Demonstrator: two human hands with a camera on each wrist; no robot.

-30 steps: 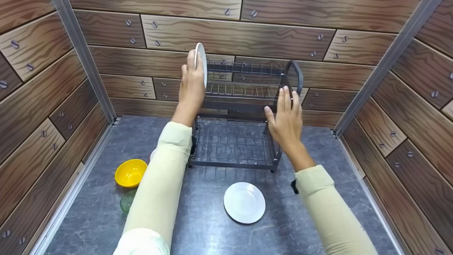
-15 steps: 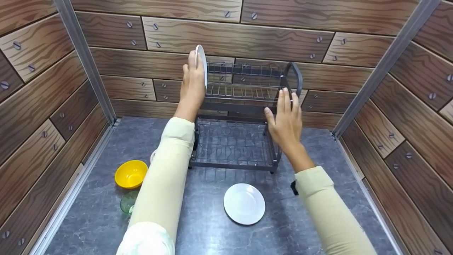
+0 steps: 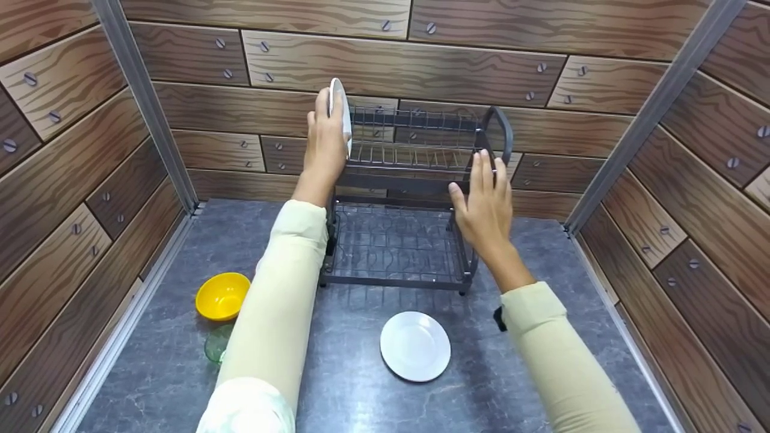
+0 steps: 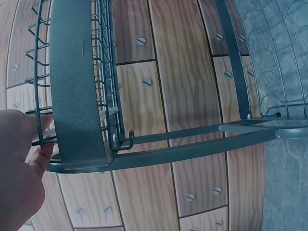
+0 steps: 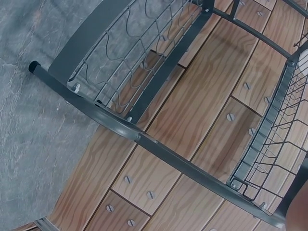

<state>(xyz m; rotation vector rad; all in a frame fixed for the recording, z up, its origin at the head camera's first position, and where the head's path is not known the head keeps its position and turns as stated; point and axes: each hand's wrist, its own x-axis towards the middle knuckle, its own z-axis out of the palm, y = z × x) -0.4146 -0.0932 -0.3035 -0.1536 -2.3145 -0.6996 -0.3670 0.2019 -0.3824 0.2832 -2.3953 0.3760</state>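
Note:
A two-tier black dish rack (image 3: 397, 279) stands against the back wall. At the left end of its upper tier, my left hand (image 3: 325, 138) holds a white plate (image 3: 345, 117) on edge, seen almost side-on. In the left wrist view the fingers (image 4: 41, 156) are at the wire end of the tier, and much of the plate is hidden behind the dark rail. My right hand (image 3: 486, 207) is at the rack's right side, fingers extended towards the side frame, holding nothing. Another white plate (image 3: 415, 346) lies flat on the floor in front of the rack.
To the left, a yellow bowl (image 3: 222, 296) and a green glass-like dish (image 3: 218, 344) sit on the grey marbled floor, the dish partly covered by my left sleeve. Wood-patterned walls (image 3: 385, 66) enclose the space on three sides.
The plate and left hand have shifted very slightly left and down in view. My right hand stays in place by the rack's right side.

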